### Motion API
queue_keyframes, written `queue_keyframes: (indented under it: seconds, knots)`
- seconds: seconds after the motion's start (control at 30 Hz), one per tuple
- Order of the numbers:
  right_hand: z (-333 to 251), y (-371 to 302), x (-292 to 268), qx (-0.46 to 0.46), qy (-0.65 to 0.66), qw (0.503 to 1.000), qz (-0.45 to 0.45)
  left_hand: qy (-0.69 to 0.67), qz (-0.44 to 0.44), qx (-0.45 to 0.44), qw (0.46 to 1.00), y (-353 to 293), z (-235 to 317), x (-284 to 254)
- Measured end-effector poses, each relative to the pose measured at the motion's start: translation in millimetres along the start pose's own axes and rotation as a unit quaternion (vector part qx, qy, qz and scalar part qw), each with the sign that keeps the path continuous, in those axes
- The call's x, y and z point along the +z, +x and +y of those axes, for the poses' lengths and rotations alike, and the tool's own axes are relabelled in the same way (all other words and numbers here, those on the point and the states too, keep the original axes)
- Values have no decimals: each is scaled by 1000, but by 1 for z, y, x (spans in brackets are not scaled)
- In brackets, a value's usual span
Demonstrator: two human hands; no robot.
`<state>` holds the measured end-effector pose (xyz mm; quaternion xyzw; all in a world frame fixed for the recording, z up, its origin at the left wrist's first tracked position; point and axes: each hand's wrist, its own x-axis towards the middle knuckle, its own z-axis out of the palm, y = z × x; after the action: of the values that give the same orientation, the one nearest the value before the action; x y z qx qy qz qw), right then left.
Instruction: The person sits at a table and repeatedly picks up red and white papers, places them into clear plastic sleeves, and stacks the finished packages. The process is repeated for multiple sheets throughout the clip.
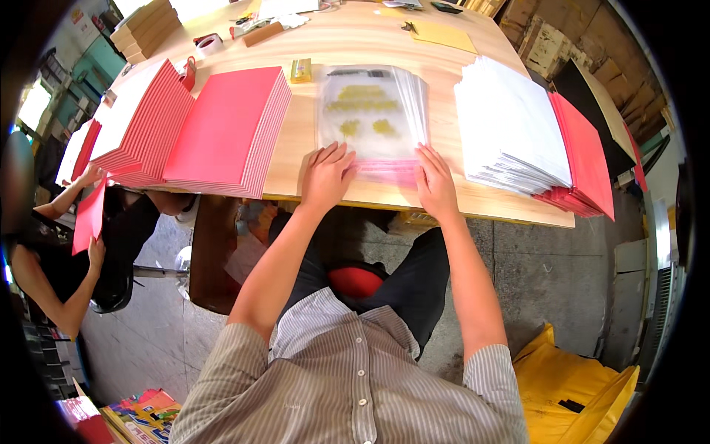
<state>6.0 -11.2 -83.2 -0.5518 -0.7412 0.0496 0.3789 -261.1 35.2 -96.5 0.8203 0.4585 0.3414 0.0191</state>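
Pale worktop (pixel 296 152) held clear bags (pixel 362 117) between red stacks (pixel 218 129) and white stack (pixel 506 118).
Their long axis ran straight ahead — left hand (pixel 325 177) and right hand (pixel 436 181), equally near, rested at the near corners, loosely outstretched, not clenched.

Stack of clear, glossy, rectangular plastic bags (pixel 373 111), lying flat on a pale wood-grain tabletop (pixel 444 41), its near end close to the table's front edge. Dark strip across the far end; yellow-green patches in the middle, two broad rows above two smaller blots; pink band along the near end. Right-hand edges fanned into several overlapping layers.
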Motion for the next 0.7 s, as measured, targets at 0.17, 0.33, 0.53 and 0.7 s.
queue_keyframes:
  seconds: [0.17,0.33,0.53,0.7]
  knots:
    - [12,-3,3,83,98,992,-10,-60,46,-4,997,-4,-5,-1]
    - [6,-1,1,64,96,993,-23,-77,57,19,995,-8,-6,-1]
    - [10,-1,-2,43,99,993,-42,-89,65,58,992,-8,-1,-6]
    - [17,-1,2,28,78,996,-46,-101,51,89,990,-10,6,-17]
